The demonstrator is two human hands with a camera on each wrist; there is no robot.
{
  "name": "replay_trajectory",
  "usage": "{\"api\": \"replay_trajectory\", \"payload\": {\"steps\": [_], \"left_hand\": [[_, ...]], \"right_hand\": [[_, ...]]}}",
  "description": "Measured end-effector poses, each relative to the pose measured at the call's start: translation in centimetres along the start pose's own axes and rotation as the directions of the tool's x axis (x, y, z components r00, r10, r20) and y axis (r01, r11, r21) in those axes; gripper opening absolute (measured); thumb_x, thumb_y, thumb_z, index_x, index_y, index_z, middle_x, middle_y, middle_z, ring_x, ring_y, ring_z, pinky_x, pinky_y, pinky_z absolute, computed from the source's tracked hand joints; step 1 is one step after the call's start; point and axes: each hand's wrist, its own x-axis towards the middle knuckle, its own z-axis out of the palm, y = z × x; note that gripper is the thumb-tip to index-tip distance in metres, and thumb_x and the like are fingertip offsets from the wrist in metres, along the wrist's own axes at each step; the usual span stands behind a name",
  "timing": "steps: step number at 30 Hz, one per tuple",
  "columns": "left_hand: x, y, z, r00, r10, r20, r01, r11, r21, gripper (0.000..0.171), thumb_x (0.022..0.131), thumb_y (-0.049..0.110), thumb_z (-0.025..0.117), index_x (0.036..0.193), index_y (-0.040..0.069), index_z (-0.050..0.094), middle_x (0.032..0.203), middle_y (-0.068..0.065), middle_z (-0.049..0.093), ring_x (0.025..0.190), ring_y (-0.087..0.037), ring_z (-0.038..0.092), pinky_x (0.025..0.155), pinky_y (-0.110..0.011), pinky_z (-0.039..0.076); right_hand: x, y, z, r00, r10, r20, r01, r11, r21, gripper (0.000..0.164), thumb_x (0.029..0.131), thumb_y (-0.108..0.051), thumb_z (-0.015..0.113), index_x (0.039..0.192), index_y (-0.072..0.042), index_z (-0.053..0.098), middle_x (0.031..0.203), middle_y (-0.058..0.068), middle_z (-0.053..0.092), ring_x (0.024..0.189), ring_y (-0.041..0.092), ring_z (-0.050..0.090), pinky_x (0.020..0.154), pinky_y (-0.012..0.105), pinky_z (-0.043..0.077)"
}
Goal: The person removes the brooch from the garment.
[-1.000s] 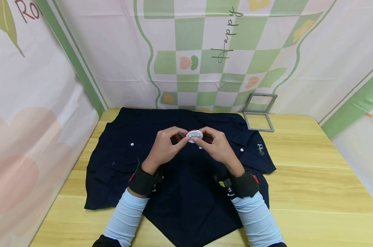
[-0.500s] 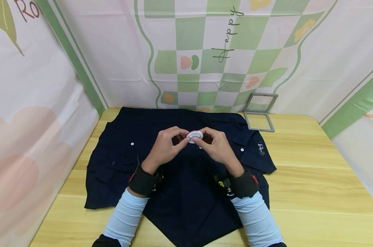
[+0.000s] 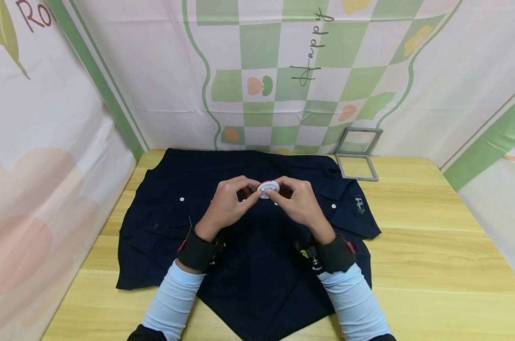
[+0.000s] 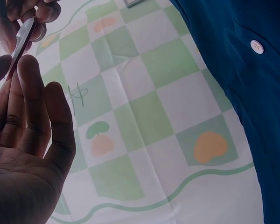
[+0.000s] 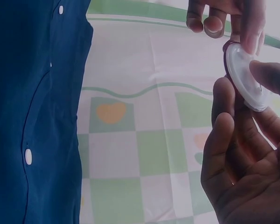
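A round pin badge (image 3: 265,184) with a white back and a red edge is up between both hands, over the middle of a navy shirt (image 3: 257,265). My left hand (image 3: 228,201) pinches its left edge between thumb and fingers. On the other side, my right hand (image 3: 299,201) grips the right edge, the thumb lying on the white back. In the right wrist view, a thin pin shows on the badge (image 5: 239,77) near that thumb. From the left wrist, the badge (image 4: 22,42) appears nearly edge-on. Its front face is turned away from the head camera.
The shirt lies spread on a wooden table (image 3: 432,246), with white buttons and a label (image 3: 359,204) at its right. A grey hinged frame (image 3: 356,155) with clear panes stands opened at the back right, against a patterned cloth (image 3: 257,52) behind the table.
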Motion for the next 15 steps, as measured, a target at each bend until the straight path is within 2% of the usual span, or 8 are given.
{"api": "replay_trajectory", "payload": {"steps": [7, 15], "left_hand": [[-0.06, 0.06, -0.09, 1.000, 0.004, 0.004, -0.004, 1.000, 0.009, 0.014, 0.092, 0.010, 0.068, 0.103, 0.001, 0.072, 0.093, -0.011, 0.070, 0.073, -0.016, 0.063, 0.066, -0.031, 0.054], [-0.09, 0.05, -0.17, 1.000, 0.010, 0.003, -0.010, 1.000, 0.025, 0.014, 0.092, 0.010, 0.069, 0.103, 0.002, 0.072, 0.092, -0.010, 0.070, 0.073, -0.015, 0.063, 0.066, -0.024, 0.052]], "right_hand": [[-0.01, 0.02, 0.19, 1.000, -0.008, -0.021, 0.008, 1.000, -0.008, 0.015, 0.092, -0.013, 0.070, 0.101, -0.002, 0.072, 0.079, 0.009, 0.069, 0.062, 0.013, 0.060, 0.057, 0.022, 0.047], [0.02, 0.01, 0.31, 0.999, -0.025, -0.032, 0.024, 1.000, -0.019, 0.013, 0.091, -0.012, 0.070, 0.100, -0.002, 0.072, 0.077, 0.008, 0.069, 0.060, 0.013, 0.059, 0.056, 0.022, 0.046]]}}
